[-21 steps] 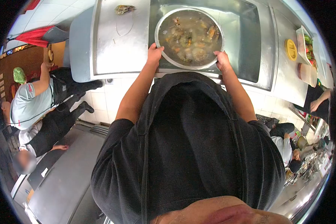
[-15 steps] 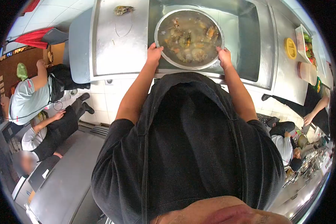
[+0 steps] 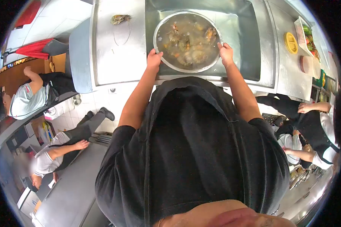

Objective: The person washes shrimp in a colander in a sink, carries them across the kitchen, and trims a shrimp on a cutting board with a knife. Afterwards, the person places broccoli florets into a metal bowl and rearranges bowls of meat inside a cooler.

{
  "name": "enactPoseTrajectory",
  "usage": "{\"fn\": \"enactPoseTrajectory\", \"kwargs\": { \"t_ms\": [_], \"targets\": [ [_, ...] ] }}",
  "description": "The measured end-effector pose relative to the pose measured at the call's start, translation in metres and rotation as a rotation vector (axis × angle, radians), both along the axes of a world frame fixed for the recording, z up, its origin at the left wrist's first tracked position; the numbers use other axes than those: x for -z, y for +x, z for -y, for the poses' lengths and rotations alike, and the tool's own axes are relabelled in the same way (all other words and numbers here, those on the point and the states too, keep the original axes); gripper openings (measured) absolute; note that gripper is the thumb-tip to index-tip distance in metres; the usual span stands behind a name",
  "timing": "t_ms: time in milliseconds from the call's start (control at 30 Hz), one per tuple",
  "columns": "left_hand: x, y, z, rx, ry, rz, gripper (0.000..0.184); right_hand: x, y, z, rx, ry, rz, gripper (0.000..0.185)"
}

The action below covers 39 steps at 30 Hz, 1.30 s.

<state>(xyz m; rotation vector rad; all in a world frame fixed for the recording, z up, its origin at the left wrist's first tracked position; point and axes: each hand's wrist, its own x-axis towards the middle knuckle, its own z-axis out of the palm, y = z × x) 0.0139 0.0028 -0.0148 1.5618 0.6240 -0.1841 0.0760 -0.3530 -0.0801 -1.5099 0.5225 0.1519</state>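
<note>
Metal-walled, the sink [image 3: 246,53] has the bowl [image 3: 189,71] within its outline, set toward the sink's left wall and near edge. I can't tell whether the base rests on the sink floor or is held off it. My left hand [image 3: 154,59] grips the rim on the side toward that left wall; my right hand [image 3: 226,53] grips it on the opposite side, the undersides of both holds out of sight.

Cloudy liquid [image 3: 199,23] fills the bowl, with what look like prawns [image 3: 211,34] lying in it. The liquid seems to stand fairly near the lip, so uneven lifting by my hands could slop it over the sink's near edge onto me. Both grips sit somewhat nearer to me than the bowl's middle; with the base unsupported, the weight could dip the far rim and send prawns into the sink. Wet fingers on a slick rim could let one side drop. A careless shift left could knock the bowl against the sink's wall.

Left of the sink, on the metal table [image 3: 121,62], one loose prawn [image 3: 120,19] lies well apart, easily overlooked.
</note>
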Motion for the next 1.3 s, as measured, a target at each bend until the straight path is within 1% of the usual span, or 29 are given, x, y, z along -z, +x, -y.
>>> {"fn": "enactPoseTrajectory", "kwargs": {
  "t_ms": [67, 167, 267, 367, 467, 567, 667, 767, 867, 967, 1000, 1067, 1100, 1200, 1300],
  "targets": [
    [-0.011, -0.001, 0.006, -0.024, -0.028, 0.009, 0.019, 0.008, 0.001, -0.001, 0.019, 0.012, 0.008, 0.013],
    [0.0, 0.004, -0.003, 0.029, 0.001, -0.004, 0.017, 0.014, 0.003, -0.005, 0.082, -0.042, 0.105, 0.011],
    [-0.017, 0.005, 0.006, 0.024, -0.018, -0.018, 0.016, 0.019, 0.009, -0.008, 0.121, 0.019, 0.156, 0.013],
    [-0.017, 0.009, 0.008, 0.013, 0.012, -0.036, 0.017, 0.029, 0.02, -0.001, -0.007, -0.219, 0.055, 0.016],
    [-0.01, 0.008, 0.003, 0.094, 0.049, -0.054, 0.017, 0.034, 0.018, 0.003, -0.017, -0.397, 0.103, 0.012],
    [-0.028, 0.003, 0.017, 0.012, 0.026, -0.091, 0.016, -0.014, 0.006, 0.002, -0.032, -0.491, 0.098, 0.015],
    [-0.01, -0.001, 0.011, -0.03, -0.029, -0.025, 0.015, -0.001, 0.003, 0.001, 0.052, -0.285, 0.172, 0.014],
    [-0.01, 0.003, 0.003, 0.011, -0.009, -0.035, 0.017, -0.013, 0.001, 0.0, 0.059, -0.329, 0.224, 0.011],
    [-0.014, 0.014, 0.004, -0.092, -0.05, 0.039, 0.017, -0.026, 0.009, 0.003, 0.062, -0.317, 0.225, 0.012],
    [-0.05, 0.01, 0.013, -0.067, -0.034, 0.037, 0.018, -0.031, 0.016, 0.005, 0.095, -0.323, 0.296, 0.017],
    [-0.053, 0.011, 0.014, -0.075, -0.054, 0.057, 0.018, -0.041, 0.016, 0.005, 0.1, -0.29, 0.304, 0.017],
    [-0.056, 0.011, 0.015, -0.091, -0.094, 0.096, 0.018, -0.087, 0.009, 0.0, 0.11, -0.223, 0.319, 0.018],
    [-0.059, 0.012, 0.015, -0.09, -0.091, 0.107, 0.018, -0.118, 0.002, -0.002, 0.085, -0.257, 0.281, 0.018],
    [-0.071, 0.012, 0.017, -0.089, -0.093, 0.148, 0.015, -0.106, 0.017, 0.008, 0.099, -0.2, 0.333, 0.018],
    [-0.102, 0.012, 0.027, -0.073, -0.107, 0.199, 0.012, -0.121, 0.023, 0.016, 0.114, -0.25, 0.378, 0.021]
  ]
}}
